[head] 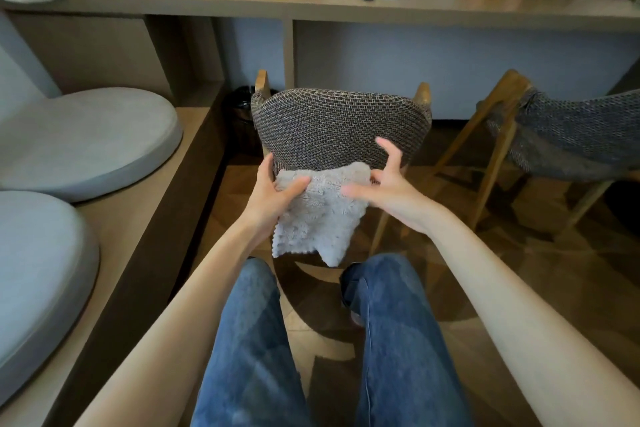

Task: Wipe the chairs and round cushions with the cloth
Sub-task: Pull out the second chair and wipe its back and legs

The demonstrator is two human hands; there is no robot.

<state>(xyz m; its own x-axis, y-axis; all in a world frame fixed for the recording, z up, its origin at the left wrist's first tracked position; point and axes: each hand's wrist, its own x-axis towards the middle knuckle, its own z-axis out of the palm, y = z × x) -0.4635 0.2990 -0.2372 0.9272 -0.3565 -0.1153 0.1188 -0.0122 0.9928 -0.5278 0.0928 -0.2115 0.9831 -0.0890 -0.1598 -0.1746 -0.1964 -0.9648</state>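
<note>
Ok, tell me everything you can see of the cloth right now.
The cloth is light grey and fluffy, microfibre by its look, with a zigzag-cut lower edge. It hangs crumpled in front of the woven chair back, lower corners loose. The left hand grips its upper left, thumb on the front; the right hand pinches its upper right edge.

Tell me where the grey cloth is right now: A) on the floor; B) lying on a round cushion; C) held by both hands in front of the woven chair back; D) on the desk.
C: the left hand and right hand each hold the grey cloth by its upper edge, and it hangs in front of the woven chair back.
</note>
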